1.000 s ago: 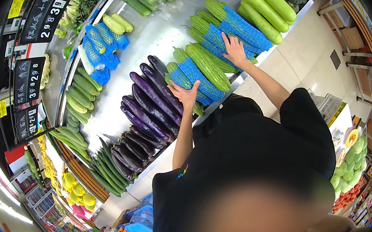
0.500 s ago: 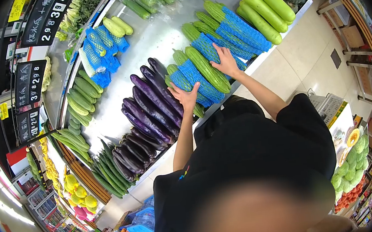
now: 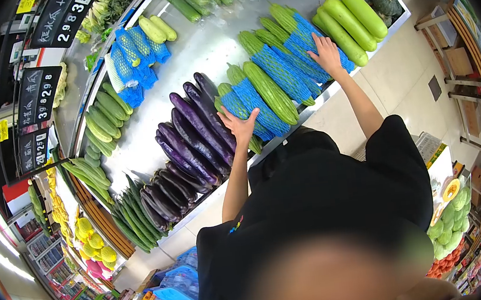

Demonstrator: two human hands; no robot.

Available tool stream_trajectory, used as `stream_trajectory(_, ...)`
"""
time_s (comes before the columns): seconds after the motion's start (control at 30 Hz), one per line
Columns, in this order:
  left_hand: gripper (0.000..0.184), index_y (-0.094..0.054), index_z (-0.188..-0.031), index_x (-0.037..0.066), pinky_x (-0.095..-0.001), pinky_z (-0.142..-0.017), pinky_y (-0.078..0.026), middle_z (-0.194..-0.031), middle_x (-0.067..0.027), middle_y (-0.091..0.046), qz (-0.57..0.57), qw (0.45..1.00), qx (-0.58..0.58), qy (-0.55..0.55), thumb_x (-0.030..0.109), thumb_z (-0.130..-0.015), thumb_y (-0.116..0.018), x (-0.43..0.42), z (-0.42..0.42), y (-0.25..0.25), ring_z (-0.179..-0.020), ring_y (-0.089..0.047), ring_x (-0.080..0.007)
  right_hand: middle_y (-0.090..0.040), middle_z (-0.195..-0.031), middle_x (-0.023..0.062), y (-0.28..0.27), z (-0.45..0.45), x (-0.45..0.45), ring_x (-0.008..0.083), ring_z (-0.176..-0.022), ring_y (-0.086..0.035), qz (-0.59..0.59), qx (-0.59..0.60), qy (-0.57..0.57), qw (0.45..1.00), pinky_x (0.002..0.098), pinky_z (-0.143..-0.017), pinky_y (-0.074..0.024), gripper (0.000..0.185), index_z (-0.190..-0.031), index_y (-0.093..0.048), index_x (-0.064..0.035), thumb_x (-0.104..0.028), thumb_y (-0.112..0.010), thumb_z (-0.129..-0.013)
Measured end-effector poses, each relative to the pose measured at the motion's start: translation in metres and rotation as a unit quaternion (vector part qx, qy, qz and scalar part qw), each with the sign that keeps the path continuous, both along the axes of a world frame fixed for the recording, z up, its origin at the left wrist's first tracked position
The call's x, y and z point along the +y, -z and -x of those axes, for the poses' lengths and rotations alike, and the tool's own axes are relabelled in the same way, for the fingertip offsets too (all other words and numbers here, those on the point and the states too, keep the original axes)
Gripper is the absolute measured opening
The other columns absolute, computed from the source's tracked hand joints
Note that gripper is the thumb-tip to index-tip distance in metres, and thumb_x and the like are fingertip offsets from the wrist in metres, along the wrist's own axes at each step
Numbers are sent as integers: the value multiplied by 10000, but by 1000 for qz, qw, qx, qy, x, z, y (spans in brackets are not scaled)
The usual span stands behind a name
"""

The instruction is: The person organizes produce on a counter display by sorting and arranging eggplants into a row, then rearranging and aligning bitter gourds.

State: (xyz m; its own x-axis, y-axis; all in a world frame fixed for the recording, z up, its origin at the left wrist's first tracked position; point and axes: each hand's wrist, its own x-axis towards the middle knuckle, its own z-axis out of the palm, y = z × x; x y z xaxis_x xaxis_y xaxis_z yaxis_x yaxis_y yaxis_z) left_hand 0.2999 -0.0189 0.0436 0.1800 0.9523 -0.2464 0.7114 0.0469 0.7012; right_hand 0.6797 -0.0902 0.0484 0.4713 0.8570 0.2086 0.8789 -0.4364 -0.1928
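Our right hand (image 3: 329,56) has shifted rightward along the row onto the blue-netted gourds (image 3: 303,29) beside the smooth pale gourds (image 3: 350,24), fingers spread wide, while our left hand (image 3: 240,128), fingers likewise splayed, stays at the netted pair (image 3: 249,93) near the purple eggplants (image 3: 200,128), all lying on the metal tabletop (image 3: 203,48).

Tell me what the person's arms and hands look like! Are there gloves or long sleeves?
No gloves: the left hand and right hand are bare, and no watch shows. The black top has short sleeves, so the forearms are uncovered. A small multicoloured marking shows near the left sleeve.
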Motion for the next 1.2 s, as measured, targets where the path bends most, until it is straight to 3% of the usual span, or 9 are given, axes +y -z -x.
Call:
stream_trajectory(0.2,1351,-22,-1523,46,-618,-1066,-264,-1540,-307,5,-14,1000,1,3,632,-603,-819,-3,1,1,-1417,-109,-475,-559,-1064,135,-22,10,9,330,-1023,-534,-34,64,31,997,432,-836,-496,748,-1367,-444,-83,-325,-768,-738)
stream_trajectory(0.5,1375,-11,-1525,55,-612,-1078,-250,-1541,-302,5,-1,1000,8,-5,661,-585,-811,-2,3,3,-1419,-103,-472,-586,-1099,211,-22,11,0,377,-1036,-558,-70,133,-6,989,474,-890,-472,760,-1374,-430,-66,-307,-763,-734)
stream_trajectory(0.57,1374,-12,-1525,57,-611,-1079,-251,-1542,-301,4,-6,1000,6,-5,664,-585,-809,-3,1,5,-1420,-100,-471,-562,-1258,238,-29,36,-1,386,-1132,-561,-125,256,-3,959,406,-969,-453,744,-1370,-449,-29,-267,-775,-745)
stream_trajectory(0.7,1364,-27,-1523,46,-592,-1078,-271,-1538,-307,0,-11,1000,6,-1,652,-588,-815,-4,0,2,-1419,-108,-471,-560,-1261,229,-45,111,4,317,-1138,-569,-210,395,-20,894,379,-998,-432,739,-1349,-436,48,-262,-785,-775)
stream_trajectory(0.77,1361,-33,-1520,37,-583,-1078,-278,-1536,-311,-2,-23,1000,4,-1,642,-589,-820,-3,1,7,-1418,-113,-470,-560,-1221,226,-39,140,12,336,-1110,-552,-212,323,-18,922,398,-982,-432,728,-1348,-442,39,-285,-770,-785)
stream_trajectory(0.87,1360,-32,-1518,26,-572,-1082,-279,-1534,-315,-5,-12,1000,18,5,629,-593,-826,-2,0,-1,-1417,-121,-470,-545,-1104,196,-29,161,14,362,-1068,-500,-76,220,-29,972,438,-919,-441,741,-1327,-462,22,-422,-722,-794)
stream_trajectory(0.97,1357,-27,-1520,28,-574,-1081,-280,-1534,-316,-7,-22,1000,6,8,622,-598,-826,-2,3,4,-1416,-126,-471,-547,-1103,183,-27,147,14,355,-1061,-516,-80,219,-37,972,435,-900,-452,714,-1304,-494,4,-444,-717,-794)
stream_trajectory(1.1,1354,-30,-1522,33,-573,-1079,-283,-1534,-317,-7,-29,1000,6,4,621,-599,-827,-3,2,3,-1414,-129,-473,-586,-1042,155,-35,92,16,334,-1025,-551,-150,306,-42,939,425,-857,-475,463,-1159,-603,-37,-351,-704,-834)
stream_trajectory(1.2,1351,-36,-1523,35,-573,-1076,-286,-1536,-315,-7,-26,1000,1,2,624,-599,-825,-4,1,2,-1415,-130,-470,-598,-1036,153,-26,43,11,341,-1001,-551,-155,171,18,973,421,-860,-468,362,-1112,-617,-48,-284,-691,-849)
